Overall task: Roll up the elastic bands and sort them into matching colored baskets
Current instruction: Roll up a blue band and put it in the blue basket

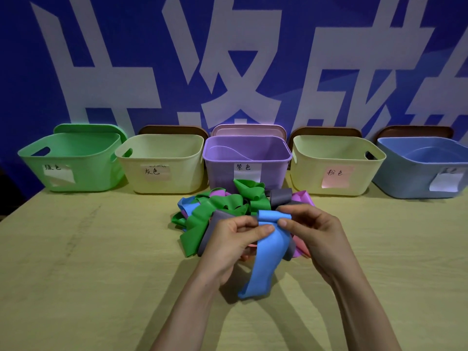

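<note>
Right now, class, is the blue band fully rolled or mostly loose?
Mostly loose: the left hand and right hand pinch the curled top end of the blue band; the rest trails down unrolled.

Two bare forearms (192, 300); fingers (263, 230) short-nailed.

Thin rubbery sheet for the blue band (268, 247), smooth and matt, with a faint sheen along the folds. Same soft, smooth stuff in the green bands (202, 219), grey band (279, 195) and pink band (302, 198) of the heap.

Moulded plastic, smooth and slightly satiny, for the green basket (83, 178) far left, left cream basket (182, 178), purple basket (220, 173), right cream basket (309, 176) and blue basket (405, 181) far right. Matt paper labels (59, 174), a little curled, on the fronts.

Pale wood-look tabletop (88, 249), matt, finely grained, faintly scuffed at left.
</note>
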Motion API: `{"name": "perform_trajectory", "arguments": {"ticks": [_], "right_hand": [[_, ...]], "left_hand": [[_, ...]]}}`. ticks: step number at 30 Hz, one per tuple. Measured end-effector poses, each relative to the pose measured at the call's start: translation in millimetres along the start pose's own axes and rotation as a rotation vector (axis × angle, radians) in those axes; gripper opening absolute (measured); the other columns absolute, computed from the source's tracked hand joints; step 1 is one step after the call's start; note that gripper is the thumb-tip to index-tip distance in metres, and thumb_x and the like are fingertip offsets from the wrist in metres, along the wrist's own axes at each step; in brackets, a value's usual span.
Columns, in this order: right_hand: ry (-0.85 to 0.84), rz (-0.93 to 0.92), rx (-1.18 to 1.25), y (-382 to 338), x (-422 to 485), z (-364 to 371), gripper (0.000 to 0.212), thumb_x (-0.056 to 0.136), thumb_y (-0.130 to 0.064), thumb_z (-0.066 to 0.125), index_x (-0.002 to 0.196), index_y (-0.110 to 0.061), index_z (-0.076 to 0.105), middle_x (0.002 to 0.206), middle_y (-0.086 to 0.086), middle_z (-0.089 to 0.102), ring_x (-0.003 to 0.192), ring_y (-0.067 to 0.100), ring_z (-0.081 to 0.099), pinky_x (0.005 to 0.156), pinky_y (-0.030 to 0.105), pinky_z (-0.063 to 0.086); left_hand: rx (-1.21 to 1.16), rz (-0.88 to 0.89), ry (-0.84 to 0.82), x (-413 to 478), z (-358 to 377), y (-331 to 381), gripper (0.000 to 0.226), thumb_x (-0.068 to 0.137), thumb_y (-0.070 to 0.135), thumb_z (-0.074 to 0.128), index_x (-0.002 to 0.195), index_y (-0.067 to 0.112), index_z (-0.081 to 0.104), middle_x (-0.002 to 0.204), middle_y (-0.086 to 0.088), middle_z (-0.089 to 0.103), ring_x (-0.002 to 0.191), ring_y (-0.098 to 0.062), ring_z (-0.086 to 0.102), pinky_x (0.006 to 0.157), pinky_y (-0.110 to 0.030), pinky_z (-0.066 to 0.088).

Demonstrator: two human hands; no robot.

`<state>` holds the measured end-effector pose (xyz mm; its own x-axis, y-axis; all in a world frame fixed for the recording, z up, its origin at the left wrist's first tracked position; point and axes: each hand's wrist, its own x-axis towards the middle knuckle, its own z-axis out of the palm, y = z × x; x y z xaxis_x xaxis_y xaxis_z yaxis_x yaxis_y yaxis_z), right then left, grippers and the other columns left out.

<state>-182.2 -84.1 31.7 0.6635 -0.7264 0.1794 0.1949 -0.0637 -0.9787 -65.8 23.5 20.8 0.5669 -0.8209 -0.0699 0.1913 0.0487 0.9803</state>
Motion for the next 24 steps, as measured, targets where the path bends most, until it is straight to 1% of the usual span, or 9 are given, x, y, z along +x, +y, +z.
{"name": "perform_trajectory", "arguments": {"ticks": [2,4,6,8,10,12,16,19,24], "right_hand": [[-0.006,-0.023,-0.039,-2.4,-0.6,0.1,0.023,0.074,0.008,0.07,0.086,-0.012,0.071,0.081,-0.004,0.075,0.078,0.005,0.067,0.073,0.018,0.054],[-0.014,-0.048,-0.081,-4.9,-1.2,-0.6,0.024,0.074,0.008,0.071,0.085,-0.014,0.071,0.081,-0.007,0.074,0.079,0.003,0.066,0.075,0.016,0.053],[-0.034,-0.061,-0.12,-7.0,-2.2,-0.3,0.024,0.075,0.006,0.072,0.085,-0.015,0.072,0.085,-0.007,0.074,0.082,0.004,0.067,0.079,0.017,0.053],[-0.039,-0.061,-0.141,-8.2,-2.8,1.4,0.025,0.075,0.006,0.072,0.086,-0.016,0.071,0.087,-0.007,0.074,0.085,0.006,0.067,0.081,0.018,0.054],[-0.028,-0.057,-0.125,-7.7,-2.8,3.1,0.029,0.076,0.008,0.071,0.094,-0.015,0.069,0.087,-0.003,0.073,0.086,0.008,0.068,0.079,0.019,0.054],[-0.015,-0.015,-0.095,-5.6,-2.6,3.4,0.039,0.076,0.005,0.072,0.108,-0.015,0.063,0.085,-0.001,0.071,0.083,0.01,0.068,0.071,0.018,0.053],[-0.032,0.087,-0.07,-3.1,-3.9,5.0,0.036,0.077,0.005,0.072,0.109,-0.005,0.059,0.06,-0.003,0.056,0.057,0.013,0.054,0.047,0.017,0.043],[-0.024,0.092,-0.022,-5.4,-4.6,8.0,0.033,0.077,0.005,0.071,0.108,-0.005,0.06,0.066,0.009,0.052,0.062,0.02,0.05,0.047,0.024,0.04],[-0.046,0.086,-0.011,-7.0,-7.0,7.9,0.025,0.078,0.002,0.07,0.101,-0.007,0.065,0.082,0.023,0.064,0.075,0.027,0.06,0.06,0.034,0.045]], "left_hand": [[-0.008,0.011,-0.021,-1.8,1.1,1.1,0.02,0.058,0.035,0.081,0.067,0.019,0.073,0.079,-0.013,0.055,0.079,-0.024,0.047,0.06,-0.03,0.034],[-0.014,0.017,-0.012,-1.6,2.3,1.7,0.038,0.05,0.047,0.079,0.074,0.017,0.076,0.08,-0.014,0.058,0.078,-0.025,0.048,0.061,-0.031,0.033],[-0.031,0.009,0.022,-0.5,3.4,2.5,0.054,0.05,0.057,0.076,0.082,0.014,0.077,0.082,-0.014,0.062,0.075,-0.025,0.053,0.064,-0.033,0.033],[-0.037,0.008,0.052,1.0,3.1,2.2,0.06,0.051,0.061,0.075,0.086,0.013,0.076,0.082,-0.016,0.058,0.075,-0.026,0.051,0.063,-0.034,0.033],[-0.049,0.016,0.062,1.4,3.6,2.6,0.058,0.051,0.059,0.075,0.086,0.013,0.076,0.082,-0.016,0.055,0.076,-0.027,0.049,0.059,-0.032,0.031],[-0.066,0.026,0.072,1.7,4.3,3.1,0.053,0.052,0.057,0.076,0.085,0.016,0.077,0.082,-0.017,0.058,0.075,-0.028,0.051,0.059,-0.031,0.032],[-0.078,0.067,0.086,2.7,4.4,2.9,0.044,0.056,0.052,0.076,0.085,0.018,0.077,0.077,-0.013,0.061,0.071,-0.03,0.052,0.056,-0.031,0.031],[-0.079,0.095,0.058,2.8,2.4,1.8,0.036,0.065,0.042,0.074,0.09,0.016,0.076,0.076,-0.011,0.064,0.066,-0.027,0.05,0.052,-0.03,0.03],[-0.117,0.114,0.005,1.3,-0.3,3.6,0.022,0.07,0.023,0.07,0.09,0.015,0.074,0.083,-0.006,0.073,0.07,-0.015,0.064,0.056,-0.024,0.047]]}}
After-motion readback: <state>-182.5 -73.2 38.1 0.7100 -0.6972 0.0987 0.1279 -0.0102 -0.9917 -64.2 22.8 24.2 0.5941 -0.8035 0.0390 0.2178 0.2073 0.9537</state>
